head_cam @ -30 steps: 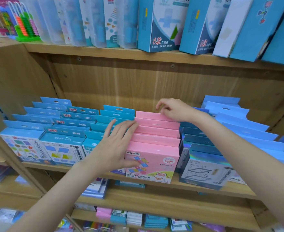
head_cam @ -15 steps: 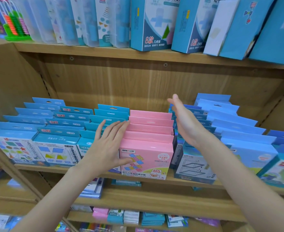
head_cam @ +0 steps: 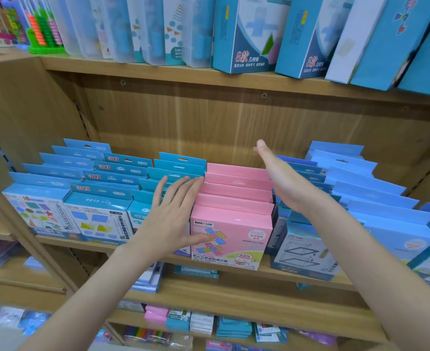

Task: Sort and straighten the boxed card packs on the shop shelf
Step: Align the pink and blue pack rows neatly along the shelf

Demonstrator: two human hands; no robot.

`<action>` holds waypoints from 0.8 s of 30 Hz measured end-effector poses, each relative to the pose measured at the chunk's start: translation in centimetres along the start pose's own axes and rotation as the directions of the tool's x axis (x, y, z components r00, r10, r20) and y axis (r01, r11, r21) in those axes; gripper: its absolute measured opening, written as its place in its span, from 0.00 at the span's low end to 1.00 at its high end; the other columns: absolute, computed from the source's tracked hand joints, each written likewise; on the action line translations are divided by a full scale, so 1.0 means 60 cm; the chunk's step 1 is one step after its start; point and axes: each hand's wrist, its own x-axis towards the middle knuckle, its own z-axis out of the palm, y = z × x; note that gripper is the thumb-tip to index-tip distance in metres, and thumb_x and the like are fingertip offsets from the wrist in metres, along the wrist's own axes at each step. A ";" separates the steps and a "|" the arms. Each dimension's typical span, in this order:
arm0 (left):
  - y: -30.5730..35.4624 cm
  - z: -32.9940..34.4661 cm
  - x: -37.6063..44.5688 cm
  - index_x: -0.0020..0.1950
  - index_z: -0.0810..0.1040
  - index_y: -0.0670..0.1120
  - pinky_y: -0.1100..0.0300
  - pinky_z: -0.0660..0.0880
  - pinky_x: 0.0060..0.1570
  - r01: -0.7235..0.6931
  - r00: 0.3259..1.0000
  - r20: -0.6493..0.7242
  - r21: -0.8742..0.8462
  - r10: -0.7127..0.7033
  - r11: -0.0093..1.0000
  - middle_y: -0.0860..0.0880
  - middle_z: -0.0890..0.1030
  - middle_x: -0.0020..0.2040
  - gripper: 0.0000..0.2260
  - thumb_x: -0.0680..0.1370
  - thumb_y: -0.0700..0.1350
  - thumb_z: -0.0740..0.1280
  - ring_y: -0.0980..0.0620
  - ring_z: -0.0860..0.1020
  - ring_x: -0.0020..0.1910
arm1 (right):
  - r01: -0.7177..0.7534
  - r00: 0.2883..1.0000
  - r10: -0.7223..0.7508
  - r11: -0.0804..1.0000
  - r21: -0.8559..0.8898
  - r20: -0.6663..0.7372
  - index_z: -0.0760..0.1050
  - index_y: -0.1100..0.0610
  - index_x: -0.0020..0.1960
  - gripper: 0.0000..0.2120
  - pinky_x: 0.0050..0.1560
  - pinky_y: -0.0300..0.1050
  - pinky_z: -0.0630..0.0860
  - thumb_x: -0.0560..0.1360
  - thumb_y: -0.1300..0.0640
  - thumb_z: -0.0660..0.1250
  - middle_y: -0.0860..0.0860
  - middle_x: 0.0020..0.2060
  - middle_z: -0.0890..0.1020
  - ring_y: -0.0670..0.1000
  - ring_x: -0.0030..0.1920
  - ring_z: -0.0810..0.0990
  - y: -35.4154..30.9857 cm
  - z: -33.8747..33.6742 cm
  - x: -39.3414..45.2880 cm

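A row of several pink card packs [head_cam: 234, 214] stands front to back in the middle of the wooden shelf [head_cam: 234, 273]. My left hand [head_cam: 173, 219] lies flat with spread fingers against the row's left side, its thumb on the front pack's face. My right hand [head_cam: 282, 178] is flat and edge-on along the row's right side, fingers straight and pointing toward the back panel. Neither hand holds anything. Rows of blue card packs stand left [head_cam: 87, 188] and right [head_cam: 360, 193] of the pink row.
A dark-edged blue box [head_cam: 302, 249] stands just right of the pink row. Tall blue boxes [head_cam: 244, 34] and clear cases line the shelf above, with a green abacus [head_cam: 44, 29] at its left. Lower shelves hold more small packs [head_cam: 203, 323].
My right hand has come off the top of the rear pink packs and turned flat along the row's right side. My left hand has stayed on the left side.
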 end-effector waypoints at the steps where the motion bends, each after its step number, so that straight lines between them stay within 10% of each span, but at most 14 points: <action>1: -0.001 0.001 0.000 0.72 0.59 0.41 0.47 0.44 0.70 0.023 1.000 0.003 0.004 -0.023 1.000 0.45 0.71 0.67 0.47 0.63 0.72 0.61 0.48 0.61 0.68 | -0.001 1.000 0.001 1.000 0.029 0.010 0.51 0.46 0.75 0.30 0.74 0.52 0.48 0.76 0.34 0.44 0.44 0.75 0.52 0.47 0.74 0.52 0.001 0.001 0.003; 24: -0.008 0.013 -0.009 0.69 0.64 0.40 0.46 0.47 0.68 0.101 0.994 -0.035 -0.005 -0.101 0.995 0.42 0.74 0.61 0.46 0.63 0.73 0.56 0.45 0.64 0.63 | 0.070 0.993 -0.071 0.997 -0.016 -0.094 0.46 0.47 0.75 0.27 0.71 0.47 0.49 0.79 0.39 0.43 0.43 0.75 0.51 0.45 0.74 0.50 0.001 0.003 -0.010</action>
